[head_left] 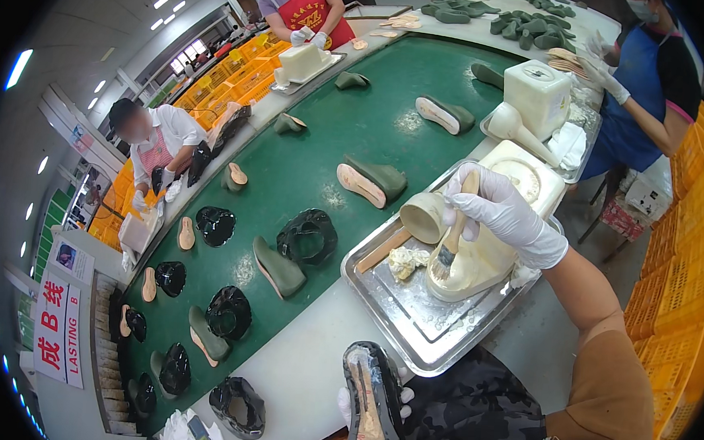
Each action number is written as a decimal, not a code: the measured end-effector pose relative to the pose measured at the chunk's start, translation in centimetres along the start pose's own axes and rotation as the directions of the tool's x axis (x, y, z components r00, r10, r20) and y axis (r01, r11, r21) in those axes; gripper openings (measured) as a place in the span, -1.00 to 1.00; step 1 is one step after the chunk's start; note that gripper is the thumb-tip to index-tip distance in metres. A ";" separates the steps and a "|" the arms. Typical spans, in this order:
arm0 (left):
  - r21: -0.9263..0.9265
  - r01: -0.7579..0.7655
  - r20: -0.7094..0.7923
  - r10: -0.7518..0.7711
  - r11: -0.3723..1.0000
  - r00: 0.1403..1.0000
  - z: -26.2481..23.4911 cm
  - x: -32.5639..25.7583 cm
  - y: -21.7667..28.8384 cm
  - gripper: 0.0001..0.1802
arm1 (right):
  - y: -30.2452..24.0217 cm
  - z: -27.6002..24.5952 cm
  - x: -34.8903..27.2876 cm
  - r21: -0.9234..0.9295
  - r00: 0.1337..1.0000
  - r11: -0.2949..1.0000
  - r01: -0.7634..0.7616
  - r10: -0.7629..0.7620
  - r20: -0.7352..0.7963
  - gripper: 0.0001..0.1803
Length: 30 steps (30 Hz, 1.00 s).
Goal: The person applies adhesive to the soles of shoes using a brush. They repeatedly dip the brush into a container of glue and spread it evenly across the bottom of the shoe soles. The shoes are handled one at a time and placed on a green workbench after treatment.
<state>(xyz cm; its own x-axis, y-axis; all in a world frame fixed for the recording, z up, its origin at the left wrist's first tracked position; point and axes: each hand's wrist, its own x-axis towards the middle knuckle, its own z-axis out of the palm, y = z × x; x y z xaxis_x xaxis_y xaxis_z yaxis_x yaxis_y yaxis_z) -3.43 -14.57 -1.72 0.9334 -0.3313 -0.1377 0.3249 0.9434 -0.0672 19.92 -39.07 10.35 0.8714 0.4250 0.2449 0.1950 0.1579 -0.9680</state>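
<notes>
My right hand (510, 209), in a white glove, is closed round a wooden-handled brush (462, 219). The bristles point down at the opening of a cream plastic glue container (482, 272), which lies on a metal tray (413, 346). Low in the middle, my left hand (407, 396), also gloved, grips a black shoe upper on a last (374, 407), sole side up. Its tan insole shows whitish smears, and only some fingertips show at its sides. Beside the brush lie a cream cup-like cap (423, 216), a wooden strip (382, 250) and a crumpled, glue-stained lump (407, 263).
A green conveyor belt (322, 186) carries several green lasts (278, 268) and shiny black uppers (308, 235). Another glue container (537, 94) stands beyond my tray. Co-workers are at the far left, at the back and at right. Orange crates (676, 320) line the right.
</notes>
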 end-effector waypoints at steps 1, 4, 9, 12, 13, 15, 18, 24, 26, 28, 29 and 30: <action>-0.007 0.004 0.008 -0.004 1.000 1.000 0.0 0.0 0.0 -0.15 | 0.0 0.0 0.0 0.002 1.000 1.000 0.000 0.000 -0.003 -0.88; -0.045 0.024 0.035 -0.023 0.999 0.999 -0.2 0.0 0.0 -0.16 | 0.0 0.0 0.0 0.006 1.000 1.000 0.000 0.000 -0.003 -0.89; -0.045 0.044 0.065 -0.041 0.998 0.997 -0.3 0.1 0.1 -0.15 | 0.2 0.0 0.0 0.004 1.000 1.000 0.000 0.000 -0.008 -0.89; -0.056 0.044 0.064 -0.041 0.997 0.997 -0.2 0.0 0.0 -0.15 | 0.4 -0.1 0.1 0.007 1.000 1.000 0.008 -0.008 -0.009 -0.88; -0.060 0.045 0.062 -0.042 0.997 0.997 -0.2 0.1 0.0 -0.15 | 0.4 -0.1 0.1 0.008 1.000 1.000 0.008 -0.008 -0.010 -0.88; -0.063 0.051 0.076 -0.046 0.997 0.996 -0.5 0.2 0.1 -0.15 | 0.4 -0.1 0.2 0.010 1.000 1.000 0.008 -0.008 -0.011 -0.88; -0.071 0.034 0.084 -0.028 0.997 0.996 -0.7 0.1 -0.1 -0.16 | 0.3 0.0 0.1 0.006 1.000 1.000 0.006 -0.005 -0.011 -0.88; -0.071 0.026 0.081 -0.020 0.997 0.997 -0.9 0.1 -0.1 -0.15 | 0.3 0.0 0.1 0.008 1.000 1.000 0.005 -0.005 -0.011 -0.88; -0.072 0.025 0.071 -0.020 0.997 0.997 -0.8 0.1 -0.1 -0.15 | 0.3 -0.1 0.0 0.008 1.000 1.000 0.005 -0.005 -0.012 -0.88; -0.076 0.021 0.065 -0.017 0.997 0.998 -0.7 0.0 -0.1 -0.14 | 0.2 0.1 0.0 0.008 1.000 1.000 0.003 -0.003 -0.013 -0.89; -0.075 0.021 0.070 -0.016 0.997 0.997 -0.8 0.1 -0.1 -0.14 | 0.2 0.1 0.0 0.008 1.000 1.000 0.002 -0.002 -0.013 -0.89; -0.074 0.020 0.075 -0.015 0.997 0.997 -0.8 0.1 -0.1 -0.14 | 0.2 0.1 0.0 0.011 1.000 1.000 0.002 -0.002 -0.012 -0.89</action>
<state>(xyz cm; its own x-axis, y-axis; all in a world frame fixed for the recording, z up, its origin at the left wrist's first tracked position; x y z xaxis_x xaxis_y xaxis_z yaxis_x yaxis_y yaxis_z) -3.52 -14.70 -2.51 0.9374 -0.3428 -0.0620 0.3316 0.9325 -0.1431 19.93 -38.94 10.20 0.8762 0.4142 0.2463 0.1920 0.1688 -0.9668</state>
